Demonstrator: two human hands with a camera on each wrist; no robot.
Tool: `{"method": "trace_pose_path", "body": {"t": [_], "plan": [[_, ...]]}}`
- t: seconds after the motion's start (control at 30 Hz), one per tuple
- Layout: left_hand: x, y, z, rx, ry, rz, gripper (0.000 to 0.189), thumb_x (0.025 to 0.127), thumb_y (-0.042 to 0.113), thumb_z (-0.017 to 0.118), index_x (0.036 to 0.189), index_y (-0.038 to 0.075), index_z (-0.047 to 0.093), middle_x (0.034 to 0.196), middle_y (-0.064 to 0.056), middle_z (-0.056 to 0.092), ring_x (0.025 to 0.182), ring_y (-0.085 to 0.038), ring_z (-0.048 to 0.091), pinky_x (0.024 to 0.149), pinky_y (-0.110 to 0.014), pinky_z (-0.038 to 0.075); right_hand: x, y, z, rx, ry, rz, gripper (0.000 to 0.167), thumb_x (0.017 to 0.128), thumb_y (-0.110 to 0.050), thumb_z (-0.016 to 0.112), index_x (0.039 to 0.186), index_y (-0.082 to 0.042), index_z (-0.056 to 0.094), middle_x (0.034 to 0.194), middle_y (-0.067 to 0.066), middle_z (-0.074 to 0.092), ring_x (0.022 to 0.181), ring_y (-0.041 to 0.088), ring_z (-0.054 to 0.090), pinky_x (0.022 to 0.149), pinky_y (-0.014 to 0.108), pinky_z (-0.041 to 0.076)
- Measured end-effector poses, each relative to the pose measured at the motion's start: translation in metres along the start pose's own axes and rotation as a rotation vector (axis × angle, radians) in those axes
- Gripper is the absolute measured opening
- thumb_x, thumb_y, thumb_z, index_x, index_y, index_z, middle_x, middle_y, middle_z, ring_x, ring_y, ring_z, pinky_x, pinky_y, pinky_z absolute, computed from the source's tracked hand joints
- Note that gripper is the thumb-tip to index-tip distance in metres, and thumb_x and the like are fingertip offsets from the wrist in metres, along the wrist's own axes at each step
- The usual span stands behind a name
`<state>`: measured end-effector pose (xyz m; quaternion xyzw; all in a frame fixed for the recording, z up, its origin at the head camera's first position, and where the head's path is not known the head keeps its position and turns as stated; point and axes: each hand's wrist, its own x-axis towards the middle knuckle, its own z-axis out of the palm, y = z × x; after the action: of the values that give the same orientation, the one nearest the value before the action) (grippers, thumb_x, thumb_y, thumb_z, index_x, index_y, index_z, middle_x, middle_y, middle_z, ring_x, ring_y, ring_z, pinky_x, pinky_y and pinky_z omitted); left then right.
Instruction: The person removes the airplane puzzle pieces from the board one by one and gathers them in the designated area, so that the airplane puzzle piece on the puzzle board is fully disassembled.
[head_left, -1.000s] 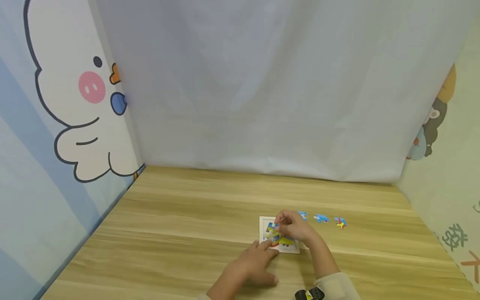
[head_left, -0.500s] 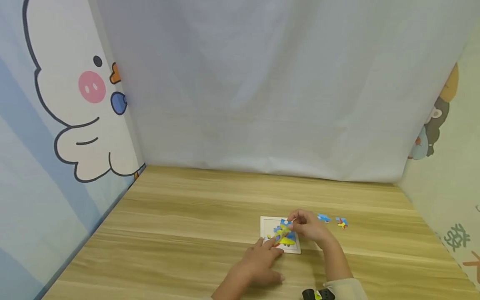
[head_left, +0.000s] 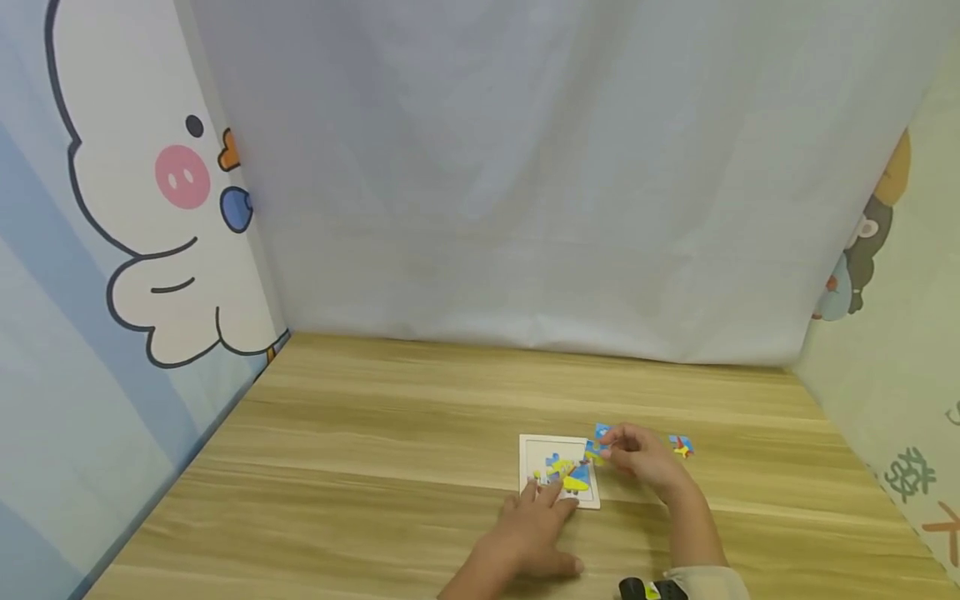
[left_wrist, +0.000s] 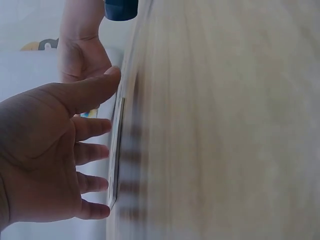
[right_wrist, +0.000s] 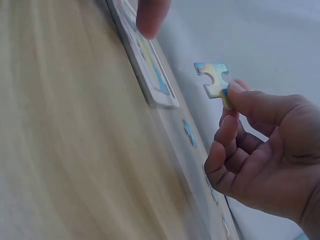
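My right hand [head_left: 648, 458] pinches a blue and yellow jigsaw piece [right_wrist: 212, 80] between thumb and fingertips, raised beside the right edge of a white puzzle tray [head_left: 536, 450]. Inside the tray, several joined pieces [head_left: 576, 481] form a yellow and blue picture, low and to the right; the upper left is bare backing. My left hand [head_left: 532, 529] lies across the tray's near edge, fingers extended and fingertips over the joined pieces. In the left wrist view, the straight fingers [left_wrist: 92, 153] reach the tray's edge.
A loose blue piece with a red and yellow shape [head_left: 681, 446] lies right of my right hand. Another blue piece [head_left: 602, 429] shows just behind the held one. The wooden table [head_left: 337, 442] ends at a grey curtain [head_left: 525, 208], with printed cloth walls at both sides.
My right hand has moved right with the pinched piece, from over the tray's upper left to past its right edge. My left hand has shifted slightly right on the tray.
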<state>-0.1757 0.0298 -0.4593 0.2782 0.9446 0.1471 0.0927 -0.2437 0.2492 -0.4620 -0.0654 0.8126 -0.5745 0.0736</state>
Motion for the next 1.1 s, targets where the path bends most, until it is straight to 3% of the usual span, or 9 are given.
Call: {"method": "trace_pose_path", "body": {"t": [0.27, 0.57, 0.83, 1.1], "plan": [[0.002, 0.000, 0.003, 0.013, -0.032, -0.034, 0.081, 0.071, 0.050, 0.075, 0.138, 0.018, 0.045, 0.147, -0.004, 0.032, 0.131, -0.037, 0.027, 0.097, -0.053, 0.032, -0.005, 0.007, -0.009, 0.009, 0.026, 0.015, 0.018, 0.085, -0.001, 0.061, 0.101, 0.007, 0.057, 0.071, 0.003, 0.047, 0.058, 0.013, 0.041, 0.053, 0.024, 0.036], [0.003, 0.001, -0.001, 0.029, -0.040, -0.030, 0.082, 0.070, 0.050, 0.075, 0.139, 0.019, 0.043, 0.146, -0.003, 0.033, 0.131, -0.036, 0.028, 0.096, -0.053, 0.034, -0.001, 0.010, -0.017, -0.044, 0.036, 0.049, 0.020, 0.083, 0.000, 0.061, 0.102, 0.008, 0.057, 0.075, 0.006, 0.052, 0.060, 0.015, 0.044, 0.053, 0.024, 0.039], [0.002, 0.004, -0.002, 0.075, -0.052, -0.041, 0.081, 0.069, 0.051, 0.076, 0.138, 0.022, 0.045, 0.145, -0.001, 0.034, 0.130, -0.032, 0.031, 0.095, -0.050, 0.037, 0.003, 0.009, -0.014, -0.094, 0.057, 0.148, 0.016, 0.085, -0.003, 0.062, 0.099, 0.003, 0.059, 0.069, 0.005, 0.052, 0.058, 0.015, 0.045, 0.050, 0.025, 0.038], [0.003, 0.003, -0.002, 0.084, -0.052, -0.041, 0.079, 0.068, 0.050, 0.076, 0.136, 0.021, 0.047, 0.143, -0.001, 0.036, 0.128, -0.030, 0.032, 0.094, -0.049, 0.038, 0.009, 0.011, -0.008, -0.154, 0.108, 0.173, 0.012, 0.083, -0.001, 0.064, 0.094, 0.002, 0.062, 0.064, 0.005, 0.052, 0.053, 0.014, 0.044, 0.046, 0.023, 0.035]]}}
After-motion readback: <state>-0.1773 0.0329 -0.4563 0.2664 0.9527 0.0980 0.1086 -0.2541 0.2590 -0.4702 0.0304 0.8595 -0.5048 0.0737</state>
